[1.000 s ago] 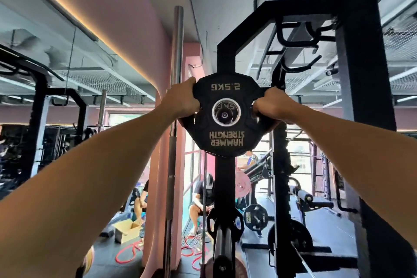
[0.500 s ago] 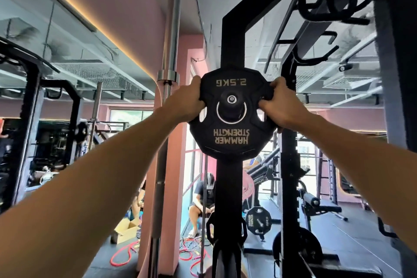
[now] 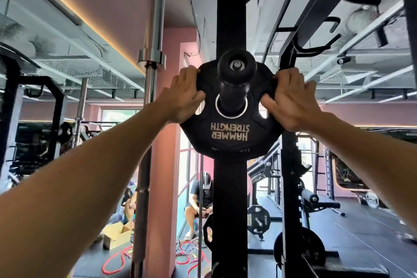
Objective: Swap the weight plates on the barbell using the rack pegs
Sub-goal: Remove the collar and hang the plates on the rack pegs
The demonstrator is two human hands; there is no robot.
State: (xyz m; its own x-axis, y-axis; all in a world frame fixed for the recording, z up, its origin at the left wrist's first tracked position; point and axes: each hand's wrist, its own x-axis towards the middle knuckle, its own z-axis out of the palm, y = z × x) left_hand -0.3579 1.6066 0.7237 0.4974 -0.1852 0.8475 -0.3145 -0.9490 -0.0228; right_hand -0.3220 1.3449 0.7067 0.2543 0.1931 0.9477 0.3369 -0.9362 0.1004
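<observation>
A black 2.5 kg weight plate [image 3: 229, 135] marked "Hammer Strength" hangs upside down on a black rack peg [image 3: 237, 67], whose capped end sticks out toward me through the plate's centre hole. The plate sits back near the black rack upright [image 3: 229, 198]. My left hand [image 3: 182, 99] holds the plate's left rim, thumb on the face. My right hand [image 3: 293, 101] holds the right rim in the same way, its fingers fairly straight.
A steel barbell [image 3: 155, 29] stands upright just left of the rack. Lower down are a 20 kg plate [image 3: 258, 219] and another plate [image 3: 302, 248]. A seated person [image 3: 200, 196], a cardboard box [image 3: 115, 235] and red cables [image 3: 112, 262] lie on the floor behind.
The plate's hole went over the peg's end and the plate slid back along it toward the upright. Both hands stayed on the rim, and their fingers have straightened somewhat.
</observation>
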